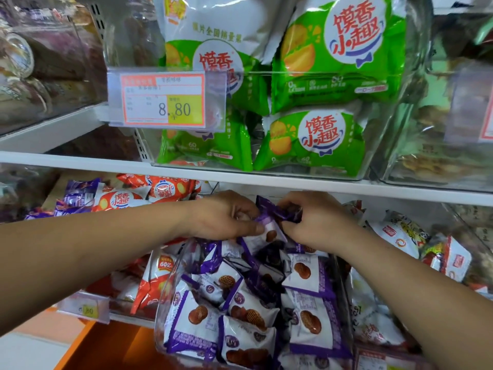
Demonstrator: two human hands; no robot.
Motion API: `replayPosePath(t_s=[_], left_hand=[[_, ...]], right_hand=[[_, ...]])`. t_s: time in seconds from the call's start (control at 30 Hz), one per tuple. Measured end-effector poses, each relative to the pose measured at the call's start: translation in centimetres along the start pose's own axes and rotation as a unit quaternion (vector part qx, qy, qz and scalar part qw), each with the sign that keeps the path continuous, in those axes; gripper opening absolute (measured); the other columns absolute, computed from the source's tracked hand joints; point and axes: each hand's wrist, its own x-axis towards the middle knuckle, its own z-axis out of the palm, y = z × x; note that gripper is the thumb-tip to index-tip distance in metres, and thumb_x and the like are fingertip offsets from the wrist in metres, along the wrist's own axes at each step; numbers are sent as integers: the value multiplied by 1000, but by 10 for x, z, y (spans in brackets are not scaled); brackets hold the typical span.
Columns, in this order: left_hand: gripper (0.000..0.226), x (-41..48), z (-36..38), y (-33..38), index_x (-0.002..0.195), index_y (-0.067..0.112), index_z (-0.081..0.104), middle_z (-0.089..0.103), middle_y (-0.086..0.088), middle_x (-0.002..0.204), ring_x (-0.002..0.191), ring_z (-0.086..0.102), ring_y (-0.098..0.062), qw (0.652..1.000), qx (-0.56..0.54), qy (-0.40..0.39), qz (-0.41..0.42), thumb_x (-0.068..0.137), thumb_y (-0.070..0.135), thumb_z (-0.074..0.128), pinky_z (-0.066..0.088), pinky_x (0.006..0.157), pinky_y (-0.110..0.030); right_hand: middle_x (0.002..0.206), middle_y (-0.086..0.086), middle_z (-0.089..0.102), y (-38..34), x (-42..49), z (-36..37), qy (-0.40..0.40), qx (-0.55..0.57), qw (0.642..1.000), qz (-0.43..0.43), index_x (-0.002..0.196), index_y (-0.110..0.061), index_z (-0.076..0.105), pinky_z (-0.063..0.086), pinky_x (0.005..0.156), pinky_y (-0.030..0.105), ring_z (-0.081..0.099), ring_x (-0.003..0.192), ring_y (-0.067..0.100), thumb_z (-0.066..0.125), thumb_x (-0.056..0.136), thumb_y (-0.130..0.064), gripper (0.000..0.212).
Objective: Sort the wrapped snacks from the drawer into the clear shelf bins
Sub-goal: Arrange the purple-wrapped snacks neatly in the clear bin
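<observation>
My left hand [224, 215] and right hand [318, 222] meet over a clear plastic shelf bin [161, 327] on the lower shelf, both gripping a purple foil-wrapped snack packet [275, 210]. My left thumb and curled fingers pinch its left end and my right fingers curl round its right end. The packet sits just above a heap of purple-and-white wrapped biscuit packets [250, 313] filling that bin. Red-and-white snack packets [157, 281] lie in the neighbouring compartment to the left. Above the white shelf edge [80, 159], green snack bags with orange fruit print [314, 140] are stacked in an upper clear bin [386, 129]. That bin's front carries an orange-bordered price label reading 8.80 [162, 100].
</observation>
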Motion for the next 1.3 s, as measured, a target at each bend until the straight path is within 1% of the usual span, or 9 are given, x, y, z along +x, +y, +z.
replayPosePath(t_s=[0.2,0.37,0.53,0.7,0.8,0.9,1.03,1.13,1.3], left_hand=[[31,-26,-10,16,99,16,68,59,6,62,53,60,-12,999,-17,12,-35,96,47,65,47,50,-22],[19,-46,-19,16,110,29,68,63,-27,77,57,57,-26,994,-74,-45,-68,95,42,68,47,52,-28],[23,-73,-15,9,99,28,64,70,-7,78,61,61,-18,986,87,-130,-62,87,47,71,48,60,-28],[37,-83,-15,13,106,31,68,64,11,97,85,63,-8,990,128,-66,-12,78,49,85,55,78,-30],[40,-79,-15,11,110,31,73,69,6,100,87,65,-7,998,45,-39,-26,74,39,91,54,81,-27],[24,-73,-16,16,102,24,77,76,1,89,70,68,-6,999,-15,-27,-9,80,27,87,55,69,-24],[17,-49,-26,19,104,29,75,76,12,92,72,67,5,999,43,-19,-27,87,26,80,50,72,-14],[14,-21,-20,19,106,35,72,74,23,99,91,67,5,991,106,-70,-31,93,33,71,52,90,-21],[21,19,0,16,113,23,74,71,8,108,94,66,-5,977,202,-50,38,92,26,72,46,80,-16]], right_hand=[[103,-19,67,-18,-26,-23,21,28,999,29,114,-37,65,53,87,32,62,100,13,57,93,-42,23],[82,-13,68,-23,-60,-41,27,46,997,53,96,-34,67,55,80,33,64,82,12,57,89,-43,15],[71,-5,67,-22,-96,-40,-11,80,993,89,97,-38,59,50,59,37,59,55,13,56,94,-43,7],[126,-8,52,-26,-108,-40,19,-58,997,41,127,-32,54,48,89,33,54,104,13,59,89,-35,39],[133,-15,53,-42,-102,-43,-12,-17,1000,-9,139,-35,51,46,91,30,54,99,1,57,94,-29,46],[118,-11,61,-42,-90,-33,-49,-10,999,-4,118,-29,66,51,94,34,60,110,13,60,94,-35,26],[84,-12,70,-39,-72,-37,-84,-41,995,15,82,-27,70,58,75,37,65,79,12,63,85,-39,14],[76,-5,71,-44,-51,-41,-61,-48,997,4,79,-21,70,57,70,35,65,72,15,62,89,-38,21],[87,-13,65,-38,-16,-20,-62,-3,998,-23,85,-30,68,51,78,27,63,89,15,71,88,-25,6]])
